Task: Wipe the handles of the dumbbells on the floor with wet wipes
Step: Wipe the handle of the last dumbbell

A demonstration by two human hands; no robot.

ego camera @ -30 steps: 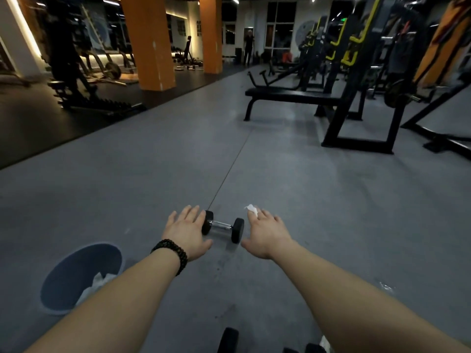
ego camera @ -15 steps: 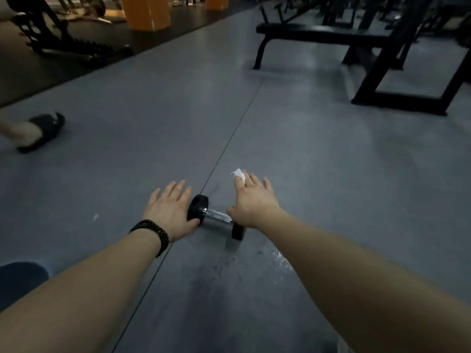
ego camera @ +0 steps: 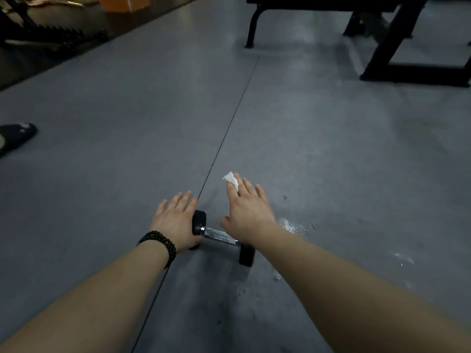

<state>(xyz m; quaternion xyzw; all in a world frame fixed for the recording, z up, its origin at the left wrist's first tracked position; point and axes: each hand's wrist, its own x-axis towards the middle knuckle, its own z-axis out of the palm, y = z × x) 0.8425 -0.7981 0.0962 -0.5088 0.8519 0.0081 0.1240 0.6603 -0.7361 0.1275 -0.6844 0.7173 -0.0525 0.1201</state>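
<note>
A small dumbbell (ego camera: 219, 234) with black heads and a chrome handle lies on the grey floor, angled from upper left to lower right. My left hand (ego camera: 175, 220), a black bead bracelet on its wrist, has straight fingers and rests against the dumbbell's left head. Above the handle and the right head hovers my right hand (ego camera: 248, 212), fingers stretched forward. A white wet wipe (ego camera: 230, 179) sticks out at its index finger, pinched between index and middle finger. My right wrist hides part of the right head.
A wet patch (ego camera: 293, 226) glistens on the floor just right of the dumbbell. A black bench frame (ego camera: 382, 47) stands at the far right. Another person's foot in a dark slipper (ego camera: 15, 136) shows at the left edge. A floor seam (ego camera: 224, 138) runs diagonally.
The view has tilted down and come closer. Both hands have closed in on the dumbbell; the left now touches its left head and the right has moved over the handle.
</note>
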